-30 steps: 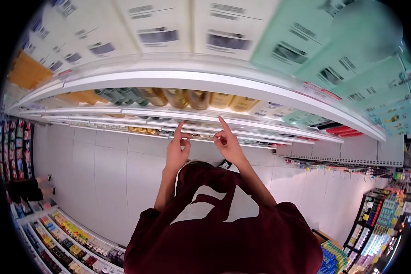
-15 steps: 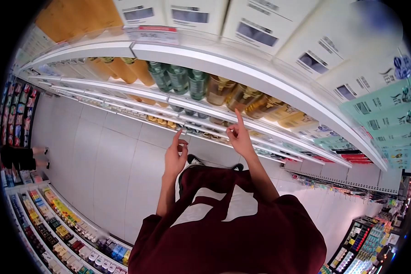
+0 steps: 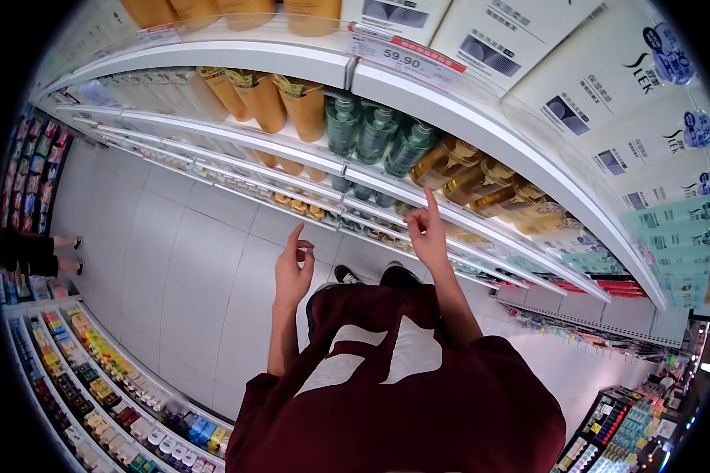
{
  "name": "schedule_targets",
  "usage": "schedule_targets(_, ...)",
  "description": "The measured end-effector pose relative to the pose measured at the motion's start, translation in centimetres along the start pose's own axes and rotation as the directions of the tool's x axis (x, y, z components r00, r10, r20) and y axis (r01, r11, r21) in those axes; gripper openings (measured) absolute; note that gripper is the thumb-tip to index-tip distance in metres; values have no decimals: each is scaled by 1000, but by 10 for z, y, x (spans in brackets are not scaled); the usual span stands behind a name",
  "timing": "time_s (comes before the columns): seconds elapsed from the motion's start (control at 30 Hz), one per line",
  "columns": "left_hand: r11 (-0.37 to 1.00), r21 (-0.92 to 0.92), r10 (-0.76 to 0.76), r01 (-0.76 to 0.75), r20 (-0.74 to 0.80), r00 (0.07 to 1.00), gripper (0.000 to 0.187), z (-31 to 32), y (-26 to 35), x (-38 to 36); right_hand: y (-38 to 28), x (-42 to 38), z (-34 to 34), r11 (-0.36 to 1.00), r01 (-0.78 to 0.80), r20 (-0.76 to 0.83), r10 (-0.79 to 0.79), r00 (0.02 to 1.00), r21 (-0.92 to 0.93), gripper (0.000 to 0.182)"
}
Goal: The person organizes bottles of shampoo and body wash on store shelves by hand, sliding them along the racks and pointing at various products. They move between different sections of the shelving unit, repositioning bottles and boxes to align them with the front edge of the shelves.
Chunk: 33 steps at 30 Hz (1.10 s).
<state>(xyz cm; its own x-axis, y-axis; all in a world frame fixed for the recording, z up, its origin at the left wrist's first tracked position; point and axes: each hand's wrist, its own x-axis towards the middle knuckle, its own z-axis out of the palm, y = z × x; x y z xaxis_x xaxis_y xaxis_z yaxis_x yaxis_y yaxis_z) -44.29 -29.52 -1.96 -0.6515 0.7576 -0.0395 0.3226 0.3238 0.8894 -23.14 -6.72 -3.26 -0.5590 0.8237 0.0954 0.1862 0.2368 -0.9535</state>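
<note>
My right hand (image 3: pixel 427 231) is raised at the front of the shelf, its index finger stretched out and the other fingers curled. Its fingertip is nearest to the amber bottles (image 3: pixel 445 163); whether it touches the shelf edge I cannot tell. Lower and to the left, my left hand (image 3: pixel 294 266) hangs in the air over the floor, index finger extended, others partly bent, holding nothing. Green pump bottles (image 3: pixel 375 135) stand beside the amber ones, and orange bottles (image 3: pixel 300 108) are left of those.
An upper shelf bears white packages (image 3: pixel 493 39) and a price tag (image 3: pixel 406 59). Lower shelves run beneath. Shelves of small goods (image 3: pixel 110 394) curve at the lower left. Another person's legs (image 3: pixel 51 256) show at the left edge. Grey floor tiles (image 3: pixel 189 292) lie below my hands.
The view has shifted along the shelf, so the bottles appear farther right. My left hand sits slightly lower and left, and my right hand slightly right. Both hands keep nearly the same pose.
</note>
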Motion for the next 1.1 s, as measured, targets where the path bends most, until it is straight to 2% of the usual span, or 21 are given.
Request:
schedule_targets(0.17, 997, -12, -81, 81, -56, 995, 55, -15, -20, -21, -2, 18, 23, 1000, -4, 77, 3, 997, 8, 80)
schedule_targets(0.23, 994, -9, -114, 113, -70, 991, 54, -21, -24, -32, -6, 20, 29, 996, -33, 117, 43, 992, -87, 83)
schedule_targets(0.3, 985, -24, -171, 169, -85, 982, 55, -27, -24, -37, -5, 20, 34, 997, -27, 104, 35, 994, -79, 84)
schedule_targets(0.47, 985, -35, -174, 170, -153, 973, 52, -38, -38, -35, -17, 30, 61, 1000, 10, 101, -7, 995, -29, 86)
schedule_targets(0.57, 983, -56, -185, 177, -173, 967, 49, -48, -39, -22, -37, 47, 88, 1000, -5, 205, 9, 979, -22, 86)
schedule_targets(0.7, 978, -57, -208, 201, -191, 959, 45, -67, -44, -4, -37, 76, 122, 997, 47, 228, -31, 973, -64, 82)
schedule_targets(0.77, 971, -44, -240, 236, -180, 954, 43, -81, -45, 2, -46, 84, 133, 978, 25, 252, 29, 967, -208, 80)
schedule_targets(0.9, 969, 9, -241, 245, -156, 958, 40, -109, -67, 25, -46, 84, 146, 974, 26, 241, 30, 970, -224, 78)
schedule_targets(1.1, 969, 70, -225, 236, -138, 965, 38, -150, -70, 73, -57, 79, 158, 945, 17, 118, 22, 993, -326, 77)
